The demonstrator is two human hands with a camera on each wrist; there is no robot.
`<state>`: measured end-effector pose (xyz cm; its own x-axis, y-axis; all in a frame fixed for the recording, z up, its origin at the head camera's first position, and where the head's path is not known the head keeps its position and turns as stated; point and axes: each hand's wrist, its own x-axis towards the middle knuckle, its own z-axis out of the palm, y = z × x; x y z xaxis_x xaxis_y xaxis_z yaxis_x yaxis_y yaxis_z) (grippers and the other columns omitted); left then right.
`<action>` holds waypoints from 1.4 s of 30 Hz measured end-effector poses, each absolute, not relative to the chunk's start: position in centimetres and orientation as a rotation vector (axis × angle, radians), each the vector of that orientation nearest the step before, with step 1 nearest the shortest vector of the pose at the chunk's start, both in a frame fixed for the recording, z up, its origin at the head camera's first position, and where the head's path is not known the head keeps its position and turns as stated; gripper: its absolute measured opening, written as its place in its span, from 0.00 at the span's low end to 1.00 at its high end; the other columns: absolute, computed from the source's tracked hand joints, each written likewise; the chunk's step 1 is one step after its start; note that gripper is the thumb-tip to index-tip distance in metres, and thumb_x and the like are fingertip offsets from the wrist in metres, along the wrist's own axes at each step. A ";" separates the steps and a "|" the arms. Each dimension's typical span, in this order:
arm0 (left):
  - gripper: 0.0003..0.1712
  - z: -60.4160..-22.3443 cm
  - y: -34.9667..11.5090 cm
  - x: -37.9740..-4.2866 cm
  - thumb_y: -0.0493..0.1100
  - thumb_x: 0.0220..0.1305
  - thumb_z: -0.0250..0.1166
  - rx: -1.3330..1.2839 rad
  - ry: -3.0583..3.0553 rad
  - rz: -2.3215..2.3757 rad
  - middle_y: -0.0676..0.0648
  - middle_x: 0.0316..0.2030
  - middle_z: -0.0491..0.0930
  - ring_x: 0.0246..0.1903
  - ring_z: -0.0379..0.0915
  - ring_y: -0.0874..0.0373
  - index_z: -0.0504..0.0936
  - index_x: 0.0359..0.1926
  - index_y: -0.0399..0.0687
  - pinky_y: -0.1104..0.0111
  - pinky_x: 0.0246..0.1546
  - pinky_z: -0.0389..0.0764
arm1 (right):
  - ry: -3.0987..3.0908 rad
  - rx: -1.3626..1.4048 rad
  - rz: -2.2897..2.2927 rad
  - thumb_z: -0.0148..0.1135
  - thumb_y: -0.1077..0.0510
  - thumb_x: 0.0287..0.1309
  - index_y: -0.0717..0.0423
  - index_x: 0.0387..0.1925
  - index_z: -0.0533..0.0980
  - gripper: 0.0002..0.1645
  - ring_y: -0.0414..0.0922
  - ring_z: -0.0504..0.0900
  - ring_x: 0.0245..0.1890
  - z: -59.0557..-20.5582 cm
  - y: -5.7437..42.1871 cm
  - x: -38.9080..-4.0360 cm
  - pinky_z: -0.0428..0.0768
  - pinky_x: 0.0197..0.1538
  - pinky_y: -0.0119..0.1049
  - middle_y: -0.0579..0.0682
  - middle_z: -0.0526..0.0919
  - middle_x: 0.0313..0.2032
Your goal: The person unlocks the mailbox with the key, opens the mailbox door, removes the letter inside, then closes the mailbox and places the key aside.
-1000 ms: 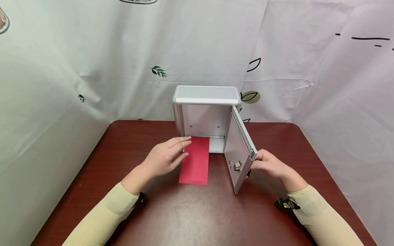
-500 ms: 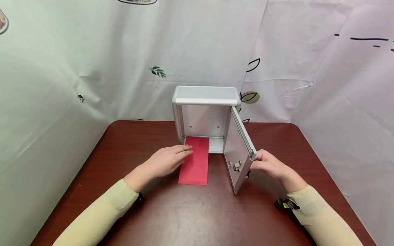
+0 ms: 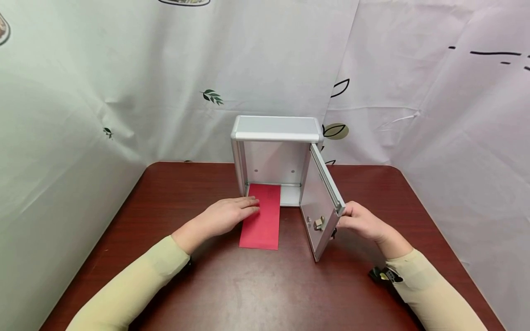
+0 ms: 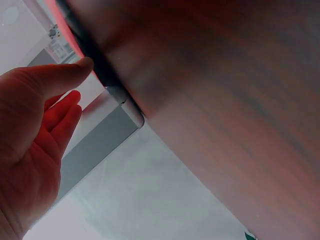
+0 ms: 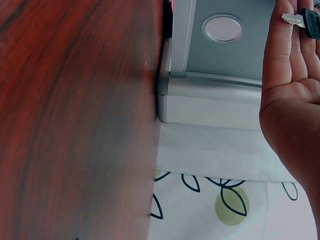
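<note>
A red paper envelope lies flat, its far end inside a silver metal box and its near end on the table. My left hand rests on the envelope's left side with fingers extended. The box's door is swung out toward me on the right, a lock on its inner face. At the door's free edge is my right hand; its fingertips are hidden behind the door, so I cannot tell what they grip. A black-headed key hangs in front of its fingers in the right wrist view.
The box stands toward the back of a dark red-brown wooden table. A pale patterned cloth hangs behind and along both sides. Black straps with a device sit at the right wrist.
My left hand has come down onto the envelope, moving slightly toward me, its fingers drawn together. My right hand and the door have stayed put.
</note>
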<state>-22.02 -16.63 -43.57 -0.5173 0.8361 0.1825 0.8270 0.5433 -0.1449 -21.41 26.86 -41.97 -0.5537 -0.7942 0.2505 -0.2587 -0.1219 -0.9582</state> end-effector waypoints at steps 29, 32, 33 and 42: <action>0.34 -44.4 -14.6 -23.0 0.35 0.75 0.74 -1.481 -2.570 0.355 0.41 0.76 0.77 0.76 0.73 0.45 0.79 0.78 0.46 0.56 0.73 0.78 | 1.709 -1.214 -1.714 0.49 0.78 0.72 0.52 0.48 0.92 0.29 0.42 0.91 0.40 -42.1 26.8 -21.7 0.91 0.45 0.41 0.49 0.94 0.43; 0.33 -44.5 -14.6 -23.1 0.35 0.76 0.73 -1.478 -2.572 0.363 0.41 0.76 0.77 0.76 0.73 0.46 0.79 0.78 0.46 0.57 0.74 0.77 | 1.716 -1.207 -1.709 0.50 0.77 0.73 0.51 0.48 0.93 0.29 0.42 0.91 0.40 -42.1 26.9 -21.7 0.91 0.45 0.41 0.49 0.94 0.44; 0.32 -44.5 -14.6 -23.1 0.35 0.76 0.72 -1.478 -2.569 0.367 0.42 0.76 0.77 0.76 0.73 0.46 0.79 0.78 0.47 0.57 0.74 0.77 | 1.717 -1.199 -1.709 0.51 0.77 0.73 0.51 0.48 0.93 0.28 0.42 0.92 0.40 -42.1 26.9 -21.7 0.91 0.45 0.40 0.49 0.94 0.44; 0.30 -44.6 -14.6 -23.4 0.35 0.76 0.71 -1.481 -2.561 0.334 0.42 0.74 0.80 0.74 0.76 0.47 0.81 0.77 0.44 0.56 0.73 0.78 | 1.705 -1.191 -1.711 0.53 0.75 0.75 0.52 0.49 0.93 0.26 0.42 0.92 0.44 -42.2 27.0 -21.8 0.90 0.47 0.39 0.50 0.94 0.47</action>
<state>-23.36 -14.57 -44.58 -0.4947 0.8685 0.0302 0.8318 0.4833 -0.2732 -21.79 27.03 -42.21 -0.5292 -0.8079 0.2594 -0.2566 -0.1391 -0.9565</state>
